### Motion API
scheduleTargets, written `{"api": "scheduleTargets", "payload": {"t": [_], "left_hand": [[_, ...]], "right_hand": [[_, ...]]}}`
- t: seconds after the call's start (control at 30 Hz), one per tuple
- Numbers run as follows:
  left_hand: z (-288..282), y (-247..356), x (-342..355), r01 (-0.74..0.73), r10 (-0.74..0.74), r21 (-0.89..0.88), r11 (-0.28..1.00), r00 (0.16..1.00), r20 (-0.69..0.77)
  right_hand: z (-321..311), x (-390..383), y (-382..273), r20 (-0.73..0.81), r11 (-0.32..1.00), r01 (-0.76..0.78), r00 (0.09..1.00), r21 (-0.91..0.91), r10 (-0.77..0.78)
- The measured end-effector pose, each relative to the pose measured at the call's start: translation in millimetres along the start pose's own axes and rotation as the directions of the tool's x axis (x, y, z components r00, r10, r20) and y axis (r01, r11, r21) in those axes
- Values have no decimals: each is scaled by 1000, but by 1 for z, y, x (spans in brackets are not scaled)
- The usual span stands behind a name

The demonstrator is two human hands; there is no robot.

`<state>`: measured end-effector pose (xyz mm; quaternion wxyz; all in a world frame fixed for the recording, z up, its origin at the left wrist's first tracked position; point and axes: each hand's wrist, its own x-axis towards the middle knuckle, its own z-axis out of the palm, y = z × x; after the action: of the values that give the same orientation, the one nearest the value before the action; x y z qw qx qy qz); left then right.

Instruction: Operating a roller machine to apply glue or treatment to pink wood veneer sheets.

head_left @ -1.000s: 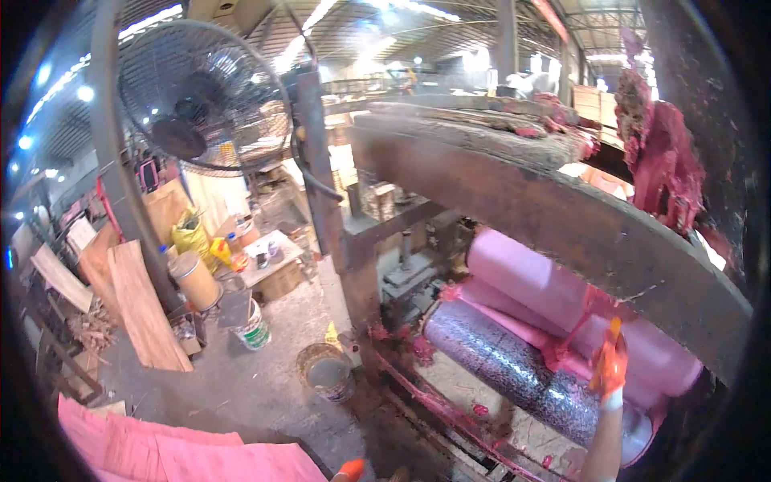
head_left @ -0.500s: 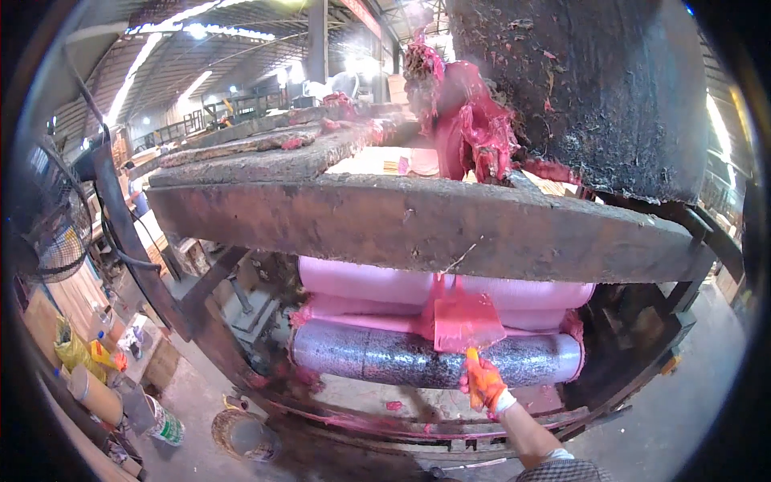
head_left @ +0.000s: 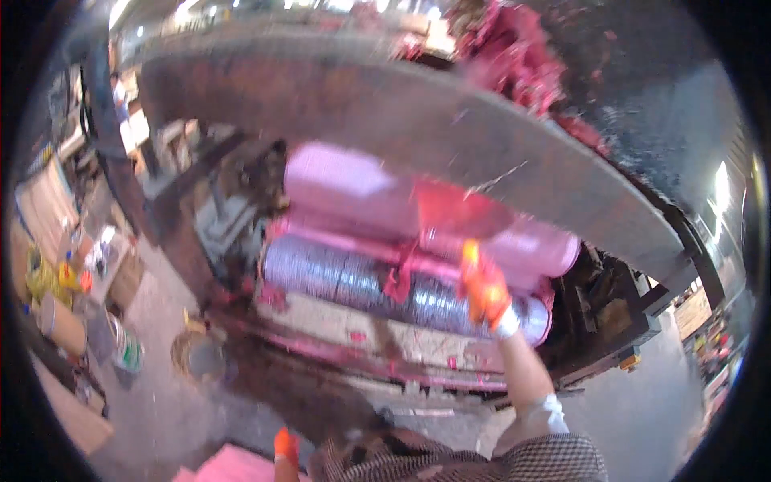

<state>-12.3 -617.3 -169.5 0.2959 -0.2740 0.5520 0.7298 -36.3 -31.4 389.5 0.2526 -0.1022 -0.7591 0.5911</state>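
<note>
My right hand (head_left: 484, 297), in an orange and white glove, is wrapped round the yellow handle of a wide scraper (head_left: 459, 210). The flat blade is coated in pink-red paste and reaches up against the pink upper roller (head_left: 333, 173), below the beam. Under it lies a dark, speckled metal roller (head_left: 321, 269), with pink paste along the gap. A clump of paste (head_left: 398, 279) hangs over this lower roller. Low in the view, my left hand (head_left: 285, 446) shows as a small orange-gloved shape beside a pink sheet (head_left: 233, 467); its fingers are too blurred to read.
A heavy rusty beam (head_left: 321, 88) crosses above the rollers, with thick pink paste (head_left: 518, 60) piled behind it. Frame bars stand at both sides. A bucket (head_left: 201, 359) is on the floor at left, near a white tub (head_left: 128, 352) and a brown cylinder (head_left: 63, 323).
My view has tipped downward and turned. The scraper has gone from in front of the lower roller up to the upper one. A paste clump now hangs exposed, and my left hand has come into view.
</note>
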Motion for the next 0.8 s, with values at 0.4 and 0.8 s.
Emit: {"api": "scheduleTargets", "payload": {"t": [0.4, 0.8], "left_hand": [[-29, -87, -149, 531, -510, -62, 845, 767, -389], [-99, -27, -61, 213, -250, -157, 964, 930, -271]], "right_hand": [[-102, 57, 89, -123, 844, -321, 905, 429, 406], [-31, -133, 175, -84, 612, -674, 641, 415, 763]]}}
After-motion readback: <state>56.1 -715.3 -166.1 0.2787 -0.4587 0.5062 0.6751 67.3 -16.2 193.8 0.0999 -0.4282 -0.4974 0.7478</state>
